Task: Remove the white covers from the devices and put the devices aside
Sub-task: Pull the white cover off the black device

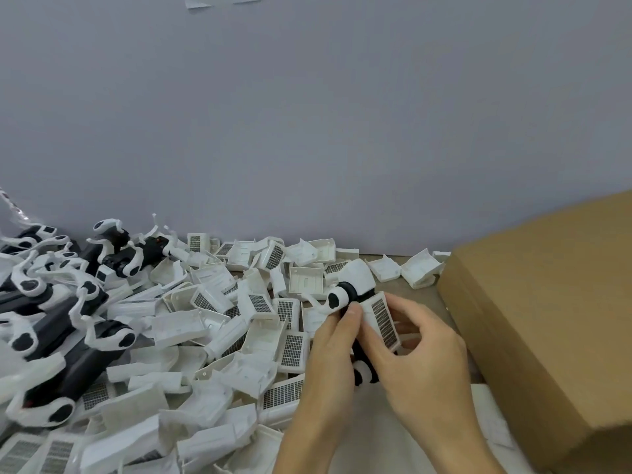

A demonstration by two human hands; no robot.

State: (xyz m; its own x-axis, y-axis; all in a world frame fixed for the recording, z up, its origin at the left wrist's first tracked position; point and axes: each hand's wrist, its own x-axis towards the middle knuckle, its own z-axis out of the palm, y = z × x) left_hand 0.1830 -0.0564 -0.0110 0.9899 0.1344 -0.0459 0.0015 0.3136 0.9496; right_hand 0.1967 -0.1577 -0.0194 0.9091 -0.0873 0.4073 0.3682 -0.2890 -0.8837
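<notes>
Your left hand (330, 350) grips the black device (345, 299) right of centre, thumb up its body; your right hand (424, 357) reaches in from lower right, fingers (398, 304) pinching its white cover (381, 319).

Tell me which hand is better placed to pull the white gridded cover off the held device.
Right. The right hand already pinches the white gridded plastic cover, while the left hand grips the black device.

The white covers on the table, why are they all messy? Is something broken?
Nothing looks broken. The loose white covers lie jumbled in a heap, and the stripped black devices are piled on the left. The left hand and right hand hold one device with its cover.
</notes>
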